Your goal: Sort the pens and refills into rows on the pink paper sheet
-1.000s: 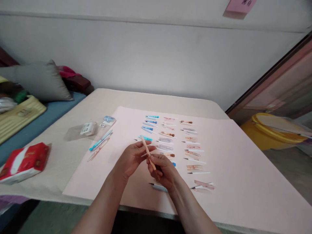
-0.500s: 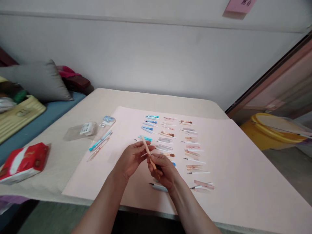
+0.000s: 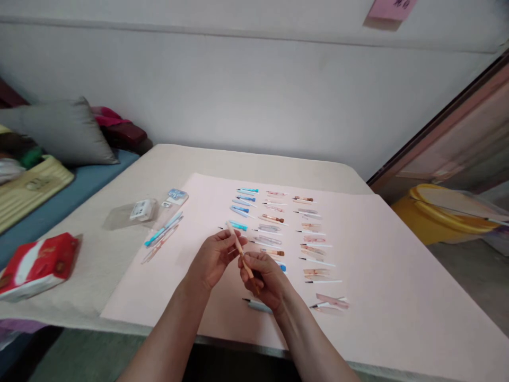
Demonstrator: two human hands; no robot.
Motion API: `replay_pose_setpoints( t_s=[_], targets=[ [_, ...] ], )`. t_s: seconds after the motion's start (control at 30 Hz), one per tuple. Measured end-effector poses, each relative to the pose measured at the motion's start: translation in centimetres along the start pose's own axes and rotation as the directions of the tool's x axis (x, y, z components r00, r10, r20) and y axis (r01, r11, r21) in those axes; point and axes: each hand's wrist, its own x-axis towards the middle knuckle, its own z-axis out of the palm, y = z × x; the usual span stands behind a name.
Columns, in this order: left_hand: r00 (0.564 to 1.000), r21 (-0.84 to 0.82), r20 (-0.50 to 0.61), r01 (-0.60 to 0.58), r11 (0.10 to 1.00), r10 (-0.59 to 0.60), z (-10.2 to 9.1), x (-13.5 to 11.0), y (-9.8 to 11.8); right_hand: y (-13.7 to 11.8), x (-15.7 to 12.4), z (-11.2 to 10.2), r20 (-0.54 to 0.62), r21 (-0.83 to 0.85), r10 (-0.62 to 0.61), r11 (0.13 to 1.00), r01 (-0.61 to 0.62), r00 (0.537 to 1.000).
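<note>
Both my hands hold one thin peach-coloured pen (image 3: 237,244) over a pale pink sheet (image 3: 377,276). My left hand (image 3: 214,258) pinches its upper half, fingers closed round it. My right hand (image 3: 266,278) grips its lower end, fingers curled. Beyond my hands, several pen parts lie in three rows: blue ones (image 3: 244,199) on the left, clear and brown ones (image 3: 272,218) in the middle, pink ones (image 3: 312,239) on the right. A light blue pen (image 3: 256,304) lies just under my right wrist.
Left of the sheet lie a few whole pens (image 3: 163,233), a clear plastic box (image 3: 139,211) and a small blue packet (image 3: 177,197). A red tissue pack (image 3: 37,265) sits at the table's left edge. Cushions lie on a bed at far left; a yellow tub (image 3: 441,215) stands at right.
The pen's top end has shifted slightly left and up between my hands. Nothing on the sheet has moved.
</note>
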Motion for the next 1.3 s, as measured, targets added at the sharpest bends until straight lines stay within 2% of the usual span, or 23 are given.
replay_pose_setpoints(
  t_s=[0.47,0.77,1.03,1.3],
  targets=[
    [0.972,-0.077,-0.227,-0.072,0.994,0.052,-1.0,0.6,0.5,0.0,-0.1,0.0,0.042,-0.048,0.064,0.997,-0.061,0.997],
    [0.976,-0.043,-0.205,-0.089,0.995,0.078,-0.8,0.5,0.6,-0.1,-0.1,0.2,0.017,-0.089,0.073,0.994,-0.071,0.997],
    [0.947,0.137,-0.269,-0.146,0.980,0.178,-0.8,0.1,0.8,-0.4,-0.2,0.5,-0.011,-0.109,0.085,0.990,-0.086,0.996],
    [0.913,0.096,-0.342,-0.203,0.974,0.224,-1.9,0.7,2.1,-0.2,-0.1,0.3,0.008,-0.142,0.081,0.987,-0.079,0.997]
  ],
)
